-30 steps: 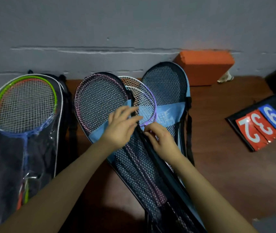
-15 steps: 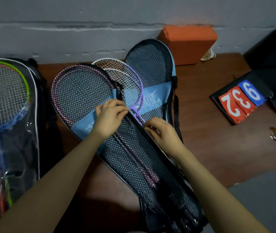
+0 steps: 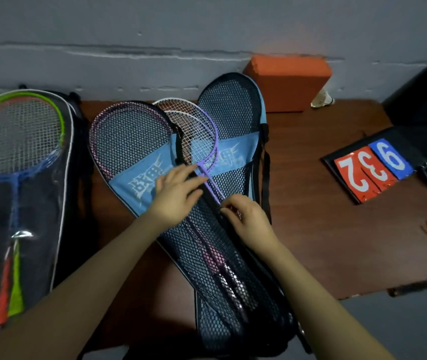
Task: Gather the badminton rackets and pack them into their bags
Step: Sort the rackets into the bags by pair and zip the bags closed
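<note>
Two hands meet on an open mesh racket bag (image 3: 233, 268) lying on the bench (image 3: 311, 229), the left hand (image 3: 174, 197) resting on its left flap, the right hand (image 3: 247, 216) just beside it at the opening's edge. Beyond the fingers, two racket heads (image 3: 194, 131) lie between the bag's spread halves. Well left of the hands lies a second bag (image 3: 38, 203) with rackets inside. Far right sits a scoreboard (image 3: 370, 170); behind, against the wall (image 3: 207, 27), a block (image 3: 287, 84).

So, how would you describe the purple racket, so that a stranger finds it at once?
Look at the blue mesh bag in the middle of the brown table. The purple racket lies in its open gap, head toward the wall. Unlike the pink racket beside it, no mesh covers its head.
</note>
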